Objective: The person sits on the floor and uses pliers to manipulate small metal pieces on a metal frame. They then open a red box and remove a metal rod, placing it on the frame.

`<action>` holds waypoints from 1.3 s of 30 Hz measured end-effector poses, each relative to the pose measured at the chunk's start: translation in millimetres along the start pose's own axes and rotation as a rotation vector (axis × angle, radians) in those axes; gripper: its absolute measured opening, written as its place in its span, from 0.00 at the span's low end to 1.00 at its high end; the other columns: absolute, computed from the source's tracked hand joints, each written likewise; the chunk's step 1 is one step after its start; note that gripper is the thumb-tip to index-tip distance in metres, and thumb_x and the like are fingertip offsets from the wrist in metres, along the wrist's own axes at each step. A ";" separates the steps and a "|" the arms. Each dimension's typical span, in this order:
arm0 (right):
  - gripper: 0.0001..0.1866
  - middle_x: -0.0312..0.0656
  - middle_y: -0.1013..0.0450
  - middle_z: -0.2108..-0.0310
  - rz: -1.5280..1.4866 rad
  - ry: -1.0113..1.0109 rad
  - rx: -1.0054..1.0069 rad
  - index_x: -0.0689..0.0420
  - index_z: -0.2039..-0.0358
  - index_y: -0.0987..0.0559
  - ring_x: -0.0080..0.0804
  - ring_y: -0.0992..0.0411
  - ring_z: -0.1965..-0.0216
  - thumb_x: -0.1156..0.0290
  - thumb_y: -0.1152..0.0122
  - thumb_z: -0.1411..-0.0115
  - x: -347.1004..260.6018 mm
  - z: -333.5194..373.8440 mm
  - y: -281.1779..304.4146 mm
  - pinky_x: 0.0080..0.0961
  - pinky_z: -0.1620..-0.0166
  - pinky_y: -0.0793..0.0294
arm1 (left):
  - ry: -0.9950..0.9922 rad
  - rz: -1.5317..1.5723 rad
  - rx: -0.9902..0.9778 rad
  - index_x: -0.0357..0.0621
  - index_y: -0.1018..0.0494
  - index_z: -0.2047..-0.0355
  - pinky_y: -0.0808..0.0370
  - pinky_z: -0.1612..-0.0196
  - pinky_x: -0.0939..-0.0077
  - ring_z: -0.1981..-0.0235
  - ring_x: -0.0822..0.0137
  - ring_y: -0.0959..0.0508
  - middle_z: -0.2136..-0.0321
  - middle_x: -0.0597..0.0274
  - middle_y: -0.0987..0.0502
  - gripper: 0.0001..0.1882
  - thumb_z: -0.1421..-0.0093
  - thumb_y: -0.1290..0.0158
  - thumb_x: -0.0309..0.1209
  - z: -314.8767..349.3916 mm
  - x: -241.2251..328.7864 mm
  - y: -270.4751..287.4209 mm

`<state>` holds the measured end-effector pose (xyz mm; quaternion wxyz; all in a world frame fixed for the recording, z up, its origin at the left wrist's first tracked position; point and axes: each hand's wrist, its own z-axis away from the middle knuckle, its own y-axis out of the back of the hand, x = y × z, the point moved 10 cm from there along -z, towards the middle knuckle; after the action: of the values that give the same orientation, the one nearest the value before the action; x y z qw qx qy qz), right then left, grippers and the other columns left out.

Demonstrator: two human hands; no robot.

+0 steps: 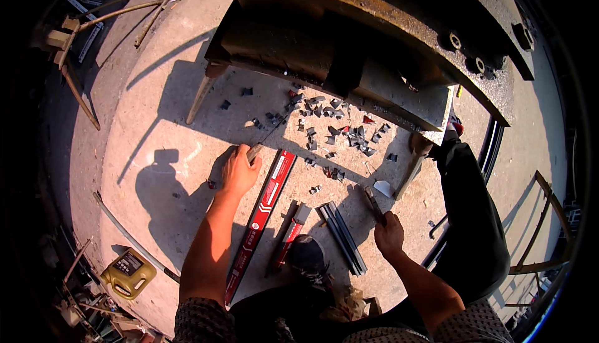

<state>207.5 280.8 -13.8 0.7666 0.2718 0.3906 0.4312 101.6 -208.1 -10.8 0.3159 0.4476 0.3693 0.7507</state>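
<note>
The left hand [240, 173] has its fingers around a thin tool [254, 151], the right hand [389, 237] grips a dark tool [375, 204], and black pieces [357, 140] lie on the floor [192, 20].

Illegible txt [270, 192]: red pkg [258, 218], jug [129, 273]

We look steeply down from the wearer's head through one wide fisheye, facing the concrete floor [125, 156]. The left hand [240, 173] and right hand [390, 237] sit nearer us than that floor; a dark metal structure [281, 50] spans the top. The floor's side edges bend into blackness, so we can't be sure where they end.
</note>
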 end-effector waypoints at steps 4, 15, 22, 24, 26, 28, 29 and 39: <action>0.09 0.46 0.45 0.69 -0.517 0.304 0.075 0.60 0.70 0.37 0.44 0.45 0.68 0.84 0.49 0.49 -73.9 -1.1 26.7 0.33 0.58 0.37 | -0.156 -0.140 0.268 0.35 0.26 0.49 0.25 0.43 0.50 0.48 0.40 0.22 0.52 0.42 0.23 0.22 0.36 0.37 0.37 9.8 17.3 28.1; 0.08 0.44 0.32 0.42 -0.866 0.497 -0.153 0.58 0.64 0.32 0.20 0.31 0.59 0.87 0.50 0.36 -249.7 -87.8 35.4 0.22 0.59 0.23 | -0.269 0.325 -0.112 0.41 0.30 0.34 0.29 0.33 0.52 0.37 0.42 0.26 0.39 0.42 0.24 0.35 0.37 0.35 0.42 -8.0 105.7 -1.1; 0.18 0.32 0.25 0.68 -0.887 0.532 -0.220 0.62 0.47 0.19 0.16 0.31 0.64 0.82 0.48 0.36 -304.5 -116.9 55.4 0.18 0.56 0.29 | -0.351 0.542 0.012 0.39 0.32 0.33 0.22 0.40 0.60 0.42 0.49 0.21 0.44 0.44 0.23 0.35 0.38 0.32 0.32 -37.4 139.4 23.1; 0.16 0.31 0.23 0.69 -0.941 0.454 -0.280 0.62 0.50 0.17 0.16 0.31 0.64 0.82 0.47 0.36 -311.8 -119.2 55.5 0.17 0.56 0.29 | -0.397 0.566 0.066 0.41 0.31 0.34 0.20 0.44 0.62 0.45 0.53 0.20 0.47 0.47 0.22 0.32 0.37 0.33 0.30 -42.6 147.5 34.8; 0.14 0.32 0.21 0.64 -0.939 0.402 -0.318 0.63 0.54 0.17 0.16 0.31 0.62 0.82 0.48 0.36 -315.7 -123.8 50.0 0.17 0.56 0.29 | -0.416 0.559 0.087 0.41 0.28 0.39 0.20 0.46 0.62 0.48 0.52 0.19 0.50 0.48 0.22 0.26 0.35 0.35 0.30 -49.9 151.2 41.5; 0.08 0.33 0.23 0.66 -1.028 0.424 -0.314 0.60 0.62 0.24 0.17 0.29 0.62 0.86 0.48 0.37 -324.5 -126.3 47.7 0.19 0.56 0.29 | -0.438 0.546 0.125 0.40 0.26 0.44 0.20 0.49 0.61 0.52 0.51 0.18 0.53 0.48 0.21 0.20 0.34 0.36 0.30 -56.5 150.6 45.9; 0.09 0.34 0.25 0.67 -1.072 0.435 -0.312 0.59 0.67 0.27 0.18 0.29 0.62 0.89 0.49 0.38 -327.8 -128.0 46.2 0.20 0.56 0.28 | -0.449 0.537 0.153 0.39 0.25 0.47 0.20 0.51 0.61 0.55 0.51 0.18 0.55 0.48 0.20 0.16 0.33 0.37 0.30 -59.4 149.6 47.8; 0.18 0.40 0.19 0.47 -0.665 0.658 -0.174 0.54 0.40 0.22 0.28 0.23 0.49 0.71 0.50 0.27 -300.6 -186.3 1.4 0.24 0.39 0.27 | -0.455 0.428 0.286 0.39 0.23 0.59 0.21 0.60 0.50 0.62 0.40 0.18 0.63 0.43 0.19 0.05 0.34 0.42 0.26 -78.1 148.0 62.1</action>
<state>-45.4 33.9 -5.2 0.7184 -0.0842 0.6411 0.2565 -37.1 -142.9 80.6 0.1598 0.7107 0.2885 0.6214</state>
